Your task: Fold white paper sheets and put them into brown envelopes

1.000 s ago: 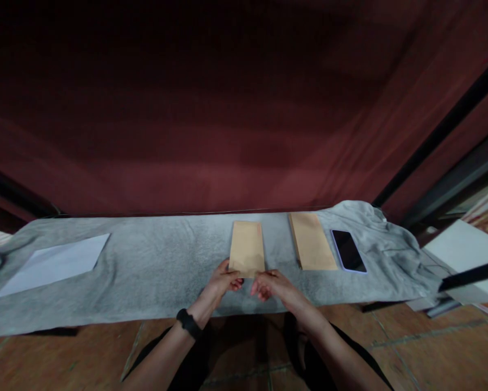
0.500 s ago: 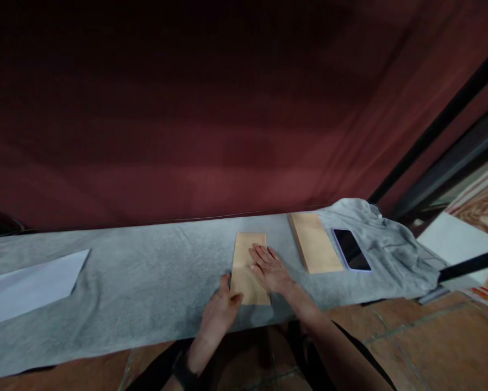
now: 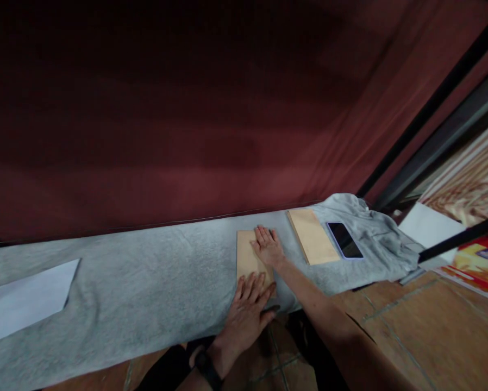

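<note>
A tan paper piece, like an envelope [image 3: 247, 252], lies flat on the grey cloth [image 3: 154, 277] in front of me. Over its near end is my left hand [image 3: 247, 315], fingers spread on the paper and a dark watch on the wrist. My right hand [image 3: 269, 248] rests flat on the upper right part of the same paper, its fingers stretched out. To the right of that hand sits a stack of similar tan paper [image 3: 314, 236].
A phone with a pale purple edge [image 3: 345, 240] lies right of the stack. White sheets [image 3: 27, 296] are on the cloth at far left. Behind stands a dark red panel [image 3: 211, 141]. Black bars and a printed poster [image 3: 478, 260] appear at right, above the tiled floor.
My left hand has moved from the paper's left edge onto its near end and spread its fingers. My right hand has slid up toward the far right corner. The view has shifted slightly.
</note>
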Available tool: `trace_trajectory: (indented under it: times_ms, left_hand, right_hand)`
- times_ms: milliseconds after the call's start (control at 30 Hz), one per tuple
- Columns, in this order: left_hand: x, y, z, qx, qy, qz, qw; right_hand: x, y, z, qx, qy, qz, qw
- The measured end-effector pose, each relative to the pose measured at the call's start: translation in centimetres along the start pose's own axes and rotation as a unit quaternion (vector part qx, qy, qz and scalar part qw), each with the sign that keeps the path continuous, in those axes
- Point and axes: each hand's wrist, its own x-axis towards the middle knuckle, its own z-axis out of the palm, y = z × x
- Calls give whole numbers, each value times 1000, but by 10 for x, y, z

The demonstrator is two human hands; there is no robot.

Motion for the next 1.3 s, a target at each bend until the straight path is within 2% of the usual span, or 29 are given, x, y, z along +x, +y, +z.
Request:
trace_trajectory:
  times_ms: [133,267,367,467,533,633,700,833,933,1033,1167,1300]
  left_hand:
    - [2,0,-9,-36,-38,12,999]
    - [4,4,-18,-70,-73,7,995]
    - [6,3,-23,-95,-105,-9,990]
    - [7,-7,-28,-153,-125,-8,980]
    - [10,-20,-31,-220,-116,-6,969]
    - [20,-43,-34,-265,-37,-55,962]
    - [34,-53,-31,-220,-5,-72,973]
    - [80,-56,-13,-91,-61,-40,993]
    - [119,-52,1,-23,-61,-57,996]
    - [145,-51,9,3,-53,-74,996]
    - [154,-52,11,23,-42,-73,996]
    - [141,-46,8,47,-51,-82,994]
  right_hand:
    - [-8,-16,-6,57,-61,-39,996]
    - [-40,-25,-18,122,-125,-97,980]
    - [-67,-25,-27,161,-141,-110,971]
    - [-92,-22,-33,179,-140,-98,969]
    - [-108,-19,-34,174,-125,-94,972]
    - [-131,-15,-32,144,-78,-112,980]
    - [-142,-15,-28,123,-40,-125,984]
    - [-150,-16,-21,116,15,-116,986]
    - [-151,-19,-22,131,27,-103,986]
    - [-157,-22,-28,139,23,-95,985]
    - [-170,-26,-39,140,4,-97,985]
    - [-180,-28,-47,146,-13,-79,986]
